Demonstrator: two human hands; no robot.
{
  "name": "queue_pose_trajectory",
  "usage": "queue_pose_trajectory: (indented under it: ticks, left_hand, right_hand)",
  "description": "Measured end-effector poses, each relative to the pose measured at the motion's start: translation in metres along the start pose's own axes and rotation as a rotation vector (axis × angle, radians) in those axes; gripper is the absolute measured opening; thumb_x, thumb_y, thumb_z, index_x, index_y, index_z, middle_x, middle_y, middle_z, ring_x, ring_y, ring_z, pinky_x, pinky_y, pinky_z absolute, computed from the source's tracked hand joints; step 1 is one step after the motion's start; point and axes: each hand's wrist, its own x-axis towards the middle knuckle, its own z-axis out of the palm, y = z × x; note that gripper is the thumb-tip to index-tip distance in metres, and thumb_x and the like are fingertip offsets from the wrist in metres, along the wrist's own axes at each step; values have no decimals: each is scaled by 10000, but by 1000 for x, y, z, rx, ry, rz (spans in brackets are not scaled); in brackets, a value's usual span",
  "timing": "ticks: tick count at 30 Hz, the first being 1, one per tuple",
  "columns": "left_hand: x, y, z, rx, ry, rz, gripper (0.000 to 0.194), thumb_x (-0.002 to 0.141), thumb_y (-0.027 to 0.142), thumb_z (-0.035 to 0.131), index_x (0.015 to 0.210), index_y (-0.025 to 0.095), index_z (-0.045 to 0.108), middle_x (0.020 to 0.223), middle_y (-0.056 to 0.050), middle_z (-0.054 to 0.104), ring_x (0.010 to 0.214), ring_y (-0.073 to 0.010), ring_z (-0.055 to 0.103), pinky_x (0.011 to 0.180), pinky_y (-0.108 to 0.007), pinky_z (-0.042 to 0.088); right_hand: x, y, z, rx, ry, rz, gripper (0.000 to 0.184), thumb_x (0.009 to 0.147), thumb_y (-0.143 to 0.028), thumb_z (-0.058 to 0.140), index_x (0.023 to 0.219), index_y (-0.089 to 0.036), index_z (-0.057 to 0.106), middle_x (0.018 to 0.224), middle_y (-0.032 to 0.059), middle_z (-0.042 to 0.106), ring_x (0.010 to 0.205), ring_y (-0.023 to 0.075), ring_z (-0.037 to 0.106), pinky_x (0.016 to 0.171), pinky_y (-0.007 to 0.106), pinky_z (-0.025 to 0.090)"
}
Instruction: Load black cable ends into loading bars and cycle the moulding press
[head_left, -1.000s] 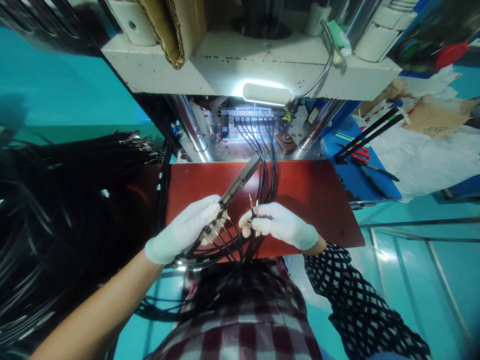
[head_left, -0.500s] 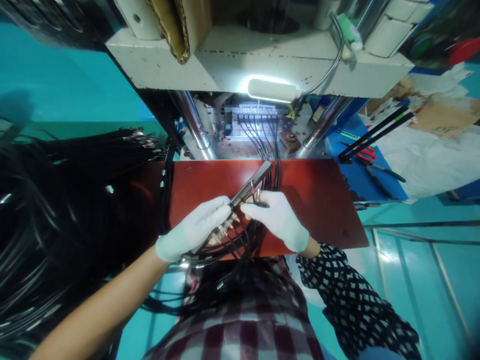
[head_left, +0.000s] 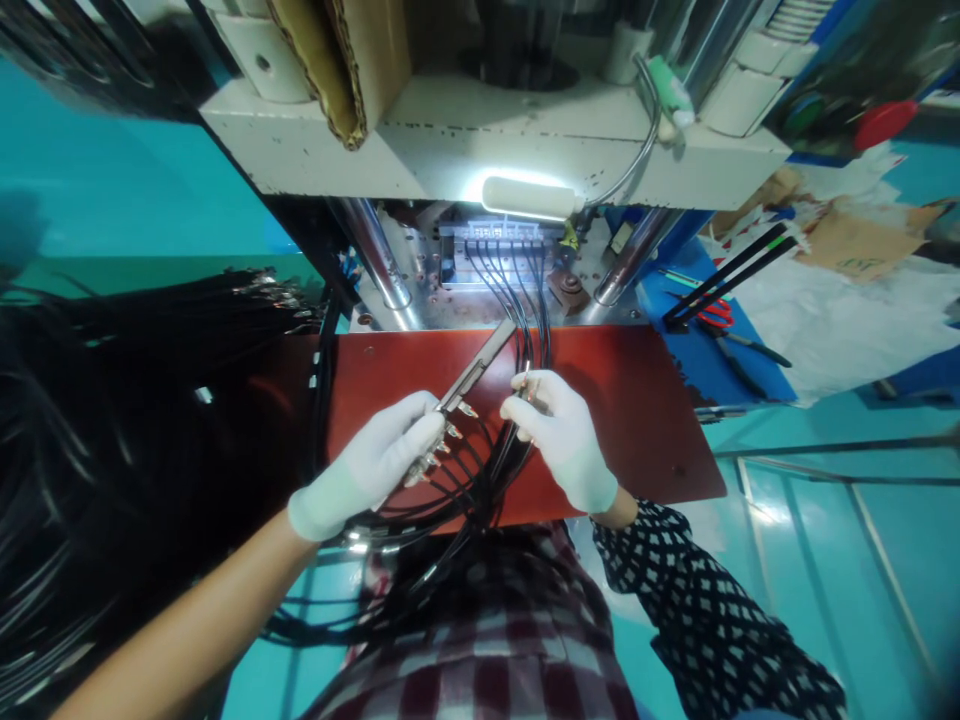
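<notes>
My gloved left hand [head_left: 386, 445] is closed around a long metal bar [head_left: 480, 362], which slants up to the right over the red-brown board [head_left: 622, 400]. Along the bar's lower side sit several metal cable ends [head_left: 431, 458], whose black cables [head_left: 484, 495] run down toward my lap. My gloved right hand [head_left: 562, 430], right of the bar and apart from it, pinches a cable with a small metal tip [head_left: 527, 370] poking up between thumb and fingers. Behind, more black cables [head_left: 517, 285] lead into a lit metal mold [head_left: 499, 262] in the press.
The press's pale beam [head_left: 420, 160] carries a lamp [head_left: 529, 197] above the mold; steel posts [head_left: 379, 255] flank it. Piled black cables [head_left: 97, 450] fill the left. To the right, pliers [head_left: 742, 365] and red-handled scissors [head_left: 716, 313] lie on a blue surface [head_left: 675, 350], near white plastic sheeting [head_left: 847, 320].
My right hand has drawn away from the bar with a cable end in its fingers. The left hand with the bar has shifted slightly left in view.
</notes>
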Motion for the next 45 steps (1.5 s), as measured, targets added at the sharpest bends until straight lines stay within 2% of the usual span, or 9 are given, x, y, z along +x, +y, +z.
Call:
queue_pose_trajectory:
  ticks: [7,13,18,26,30,36,39,42,45]
  left_hand:
    - [-6,1,-4,-113,11,-16,344,995,508,449,974,173,526,776,17,495,574,-86,443,520,-217,409]
    - [-2,-6,-4,-54,-21,57,344,1010,467,447,917,155,557,791,0,542,653,-103,477,600,-229,419]
    - [-3,-8,-3,-52,-46,47,361,1013,482,423,889,162,535,736,19,504,620,-103,450,573,-234,383]
    - [2,0,4,203,-6,58,324,1005,481,432,846,199,455,692,49,455,609,-111,444,604,-246,392]
    - [2,-2,0,111,-40,58,335,1008,484,428,845,193,465,708,44,454,616,-105,445,589,-232,394]
    - [-7,-5,-8,-59,-23,-3,348,1006,505,429,891,183,491,736,37,468,570,-83,437,530,-217,391]
    - [-9,-6,-9,-86,-32,2,332,1008,491,437,917,180,508,743,34,471,568,-80,434,518,-211,388]
    - [-10,-7,-11,-50,-23,20,322,1010,473,448,930,173,533,772,22,491,620,-87,454,560,-211,405]
    - [-10,-8,-13,-1,-9,58,315,1010,459,459,919,172,550,795,14,508,690,-98,469,629,-212,422]
  right_hand:
    - [-3,-2,0,-29,32,-88,226,890,-408,632,873,-184,656,490,-55,540,447,89,427,478,227,354]
    - [3,-6,2,-182,-212,-186,288,935,-377,582,754,-180,688,514,-31,586,522,115,531,612,251,449]
    - [9,-8,3,-147,-330,-130,297,934,-341,573,713,-172,676,516,-29,597,500,104,498,583,239,426]
    - [11,-5,3,-228,-318,-205,356,966,-329,532,653,-178,610,557,-24,617,545,97,530,612,237,433]
    - [12,-5,-7,-175,-342,-78,213,892,-374,645,844,-168,673,689,-11,673,556,95,534,565,245,433]
    - [5,-1,-26,45,-321,62,320,768,-279,765,1041,-162,645,945,56,744,859,155,682,788,290,519]
    - [3,5,-24,47,-272,95,362,778,-297,758,1088,-174,616,894,52,758,770,144,678,674,258,504]
    - [2,10,-18,-6,-168,104,253,768,-298,748,944,-168,621,777,36,742,635,130,637,550,236,443]
    - [0,9,-11,-20,-110,27,203,773,-285,721,925,-163,663,795,42,745,624,134,635,595,268,486]
